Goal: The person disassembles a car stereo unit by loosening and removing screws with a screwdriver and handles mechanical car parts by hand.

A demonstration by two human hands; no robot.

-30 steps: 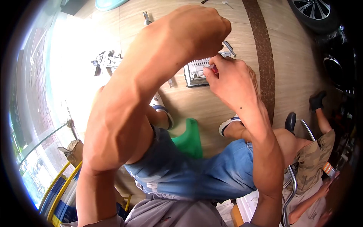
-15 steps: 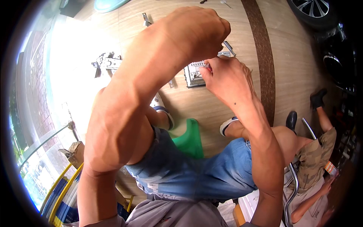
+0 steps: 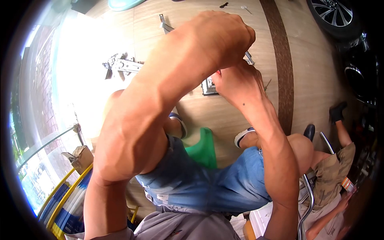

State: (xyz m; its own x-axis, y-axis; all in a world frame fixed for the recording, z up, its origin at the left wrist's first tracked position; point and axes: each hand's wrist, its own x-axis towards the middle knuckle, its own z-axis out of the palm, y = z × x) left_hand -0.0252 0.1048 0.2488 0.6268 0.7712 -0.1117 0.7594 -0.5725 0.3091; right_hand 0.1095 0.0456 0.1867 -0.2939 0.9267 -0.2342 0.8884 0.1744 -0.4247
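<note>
My left hand [image 3: 230,38] is bent over at the wrist above the floor, its fingers curled and hidden behind the back of the hand. Just under it, my right hand [image 3: 239,80] is closed in a pinch, with a small red piece [image 3: 219,72] showing by the thumb. The rest of that piece is out of sight. Below both hands, a silver metal box-shaped unit [image 3: 209,87] lies on the floor, mostly covered by my left forearm and right hand. A grey metal bar [image 3: 249,58] sticks out beyond my right hand.
A metal bracket mechanism [image 3: 124,65] and a bent metal strip [image 3: 165,26] lie on the floor to the left. Between my legs is a green plastic seat [image 3: 205,148]. A car wheel [image 3: 332,14] stands at upper right. Another person [image 3: 330,180] sits at right beside a chrome tube [image 3: 310,200].
Both hands have drawn closer together, the left now overlapping the right's fingers. My left hand has shifted slightly right and down in view, covering more of the metal unit. The view has shifted slightly.
</note>
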